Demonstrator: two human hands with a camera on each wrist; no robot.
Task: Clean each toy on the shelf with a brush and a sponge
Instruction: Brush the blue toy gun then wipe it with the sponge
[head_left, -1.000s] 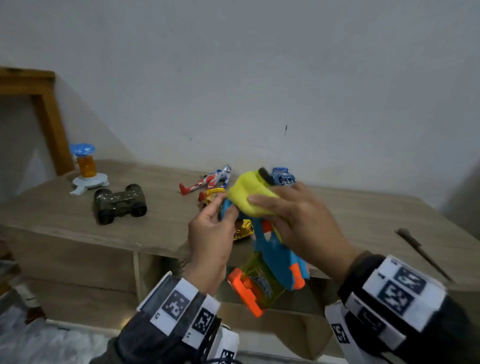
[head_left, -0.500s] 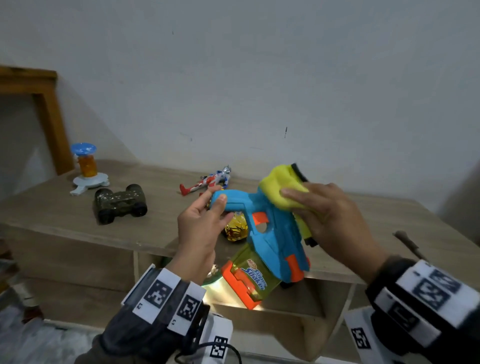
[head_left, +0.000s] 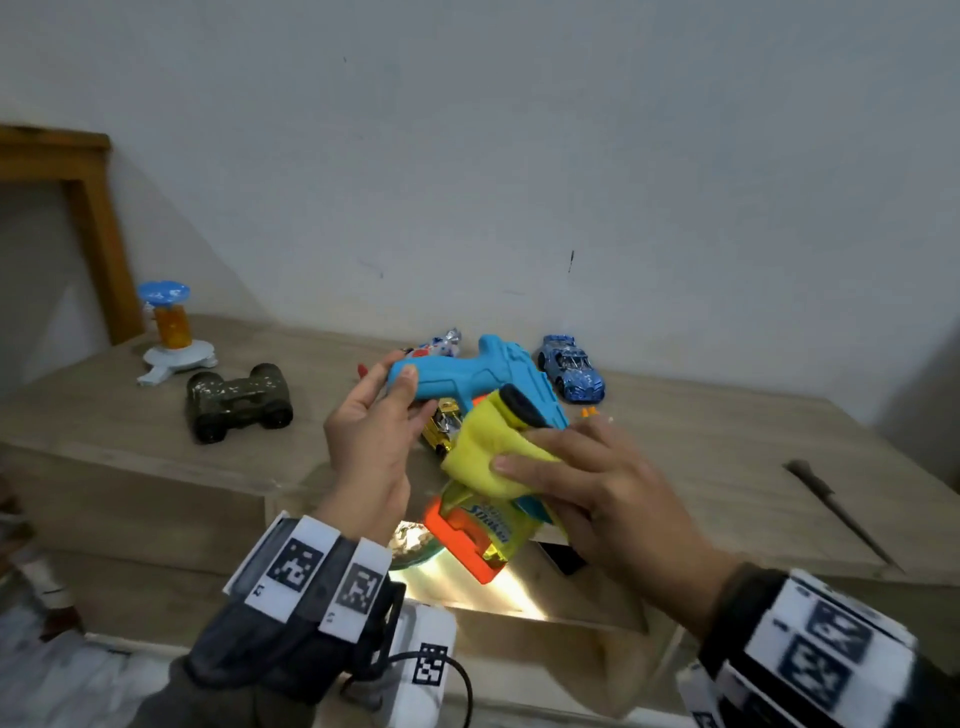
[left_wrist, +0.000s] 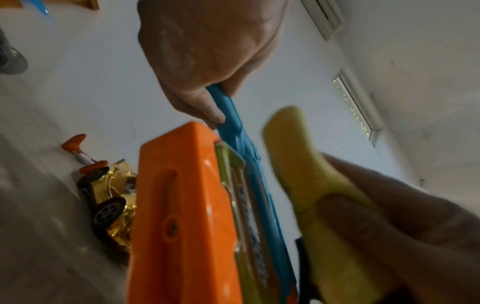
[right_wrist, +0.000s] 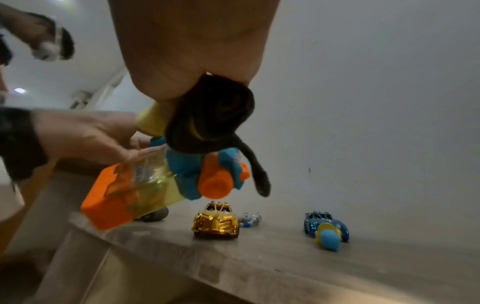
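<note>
A blue toy water gun (head_left: 483, 374) with an orange-capped yellow tank (head_left: 470, 535) hangs in the air above the shelf's front edge. My left hand (head_left: 374, 441) grips its blue handle (left_wrist: 228, 111) between thumb and fingers. My right hand (head_left: 597, 499) holds a yellow sponge with a dark scouring side (head_left: 493, 447) and presses it against the gun's body just above the tank. In the right wrist view the sponge's dark side (right_wrist: 210, 115) sits over the gun's orange nozzle (right_wrist: 215, 181).
On the wooden shelf (head_left: 675, 441) lie a gold toy car (right_wrist: 215, 223), a blue toy car (head_left: 570, 366), a red-and-silver figure (head_left: 441, 345), dark green toy binoculars (head_left: 236, 400), a blue-topped orange toy (head_left: 169, 332) and a brown brush (head_left: 836, 514) at the right.
The sponge has slid from the gun's top down along its body toward the tank. The left hand has tipped the gun, so the handle points up-left. The blue car now shows.
</note>
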